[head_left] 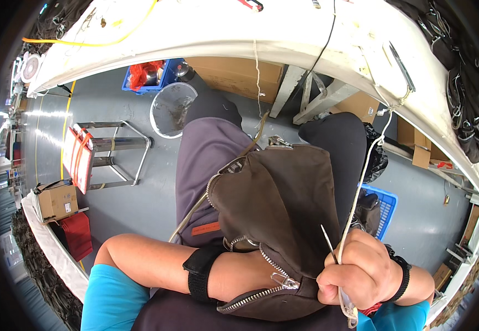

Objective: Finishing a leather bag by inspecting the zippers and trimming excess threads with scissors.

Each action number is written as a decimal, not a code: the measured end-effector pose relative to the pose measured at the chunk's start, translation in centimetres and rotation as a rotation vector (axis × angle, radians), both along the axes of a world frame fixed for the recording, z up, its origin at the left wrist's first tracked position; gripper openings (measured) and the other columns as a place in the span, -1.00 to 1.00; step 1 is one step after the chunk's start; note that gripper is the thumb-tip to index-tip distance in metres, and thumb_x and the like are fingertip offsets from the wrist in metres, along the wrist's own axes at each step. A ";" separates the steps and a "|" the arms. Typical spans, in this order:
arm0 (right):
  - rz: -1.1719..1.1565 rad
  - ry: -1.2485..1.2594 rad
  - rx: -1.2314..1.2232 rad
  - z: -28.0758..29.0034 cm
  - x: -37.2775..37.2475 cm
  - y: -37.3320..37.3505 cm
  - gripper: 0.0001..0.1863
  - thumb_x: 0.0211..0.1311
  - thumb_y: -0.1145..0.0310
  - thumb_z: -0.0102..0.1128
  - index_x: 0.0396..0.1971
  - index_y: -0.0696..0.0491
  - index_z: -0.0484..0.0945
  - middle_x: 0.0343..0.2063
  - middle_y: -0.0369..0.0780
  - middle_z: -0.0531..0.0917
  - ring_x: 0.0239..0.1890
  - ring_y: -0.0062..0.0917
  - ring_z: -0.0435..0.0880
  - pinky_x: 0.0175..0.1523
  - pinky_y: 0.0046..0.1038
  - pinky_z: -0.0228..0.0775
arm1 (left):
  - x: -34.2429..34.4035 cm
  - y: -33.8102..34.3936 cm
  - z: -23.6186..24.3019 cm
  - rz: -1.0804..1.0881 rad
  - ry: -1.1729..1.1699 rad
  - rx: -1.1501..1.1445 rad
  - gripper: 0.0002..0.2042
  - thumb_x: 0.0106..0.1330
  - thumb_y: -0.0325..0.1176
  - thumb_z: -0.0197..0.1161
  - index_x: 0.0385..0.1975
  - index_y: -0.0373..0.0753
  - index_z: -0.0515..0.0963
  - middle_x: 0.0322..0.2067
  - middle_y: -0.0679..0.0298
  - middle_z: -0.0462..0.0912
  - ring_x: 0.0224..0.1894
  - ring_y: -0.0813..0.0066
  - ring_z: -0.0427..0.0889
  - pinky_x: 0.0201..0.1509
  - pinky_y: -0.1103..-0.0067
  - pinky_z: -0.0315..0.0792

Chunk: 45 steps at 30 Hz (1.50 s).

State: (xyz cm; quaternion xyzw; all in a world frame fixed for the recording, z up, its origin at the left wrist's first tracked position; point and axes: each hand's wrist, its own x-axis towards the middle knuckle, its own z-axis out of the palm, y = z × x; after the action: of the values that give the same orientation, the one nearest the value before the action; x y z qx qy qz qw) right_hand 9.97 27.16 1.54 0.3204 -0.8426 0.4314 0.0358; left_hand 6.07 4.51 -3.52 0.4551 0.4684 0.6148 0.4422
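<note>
A dark brown fabric bag lies across my lap, its metal zipper undone along the near side. My left forearm goes in through that opening, and the bag's fabric hides the left hand and its fingers. At the bag's right edge, my right hand is closed in a fist around a slim pointed metal tool. The tip points up and left beside the fabric; most of the tool is covered by my fingers. A white cord runs from the table edge down to this fist.
Ahead is a white-covered table, with a pair of tweezers at right. A grey bin, a metal-framed stool and a blue crate stand on the floor. Cardboard boxes sit beneath the table.
</note>
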 end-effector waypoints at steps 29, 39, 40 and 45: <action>-0.189 -0.483 -0.496 -1.5 2.5 -1.5 -0.55 0.06 0.59 0.29 0.01 0.21 0.48 -0.06 -0.01 0.60 -0.20 -0.38 0.62 -0.04 -0.48 0.42 | -3.7 -1.4 5.3 0.092 -0.526 -0.390 -0.55 0.34 -0.19 0.27 0.10 -0.36 0.44 -0.10 0.31 0.56 -0.11 0.66 0.47 -0.05 0.60 0.41; -0.028 -0.724 -0.967 -4.3 2.7 -3.8 -0.46 0.36 0.21 0.07 0.20 0.22 0.26 0.22 0.07 0.39 0.24 -0.26 0.43 0.33 -0.23 0.16 | -2.6 0.3 5.6 0.598 -0.013 -0.091 -0.90 0.25 -0.54 0.30 -0.27 -0.37 0.61 -0.47 0.26 0.62 -0.51 0.62 0.49 -0.43 0.62 0.31; -0.012 -0.678 -0.989 -4.1 2.5 -4.1 -0.45 0.37 0.22 0.04 0.21 0.26 0.23 0.21 0.04 0.40 0.22 -0.32 0.44 0.29 -0.31 0.22 | -2.4 0.9 5.5 0.668 0.034 -0.013 -0.87 0.21 -0.56 0.31 -0.25 -0.38 0.62 -0.48 0.20 0.64 -0.54 0.50 0.55 -0.47 0.61 0.33; -0.102 -0.776 -0.925 -3.4 2.2 -3.8 -0.43 0.37 0.23 0.03 0.21 0.30 0.21 0.16 -0.01 0.45 0.19 -0.35 0.46 0.29 -0.35 0.22 | -2.8 0.3 5.4 0.692 0.159 -0.230 -0.88 0.15 -0.51 0.37 -0.32 -0.31 0.66 -0.58 0.23 0.63 -0.60 0.40 0.56 -0.51 0.56 0.37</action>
State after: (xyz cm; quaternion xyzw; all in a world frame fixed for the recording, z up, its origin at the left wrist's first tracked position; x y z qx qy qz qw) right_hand 12.18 23.32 -1.83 0.0499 -0.5333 0.8362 -0.1178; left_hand 3.32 4.78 1.88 0.2634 0.6935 0.6339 0.2187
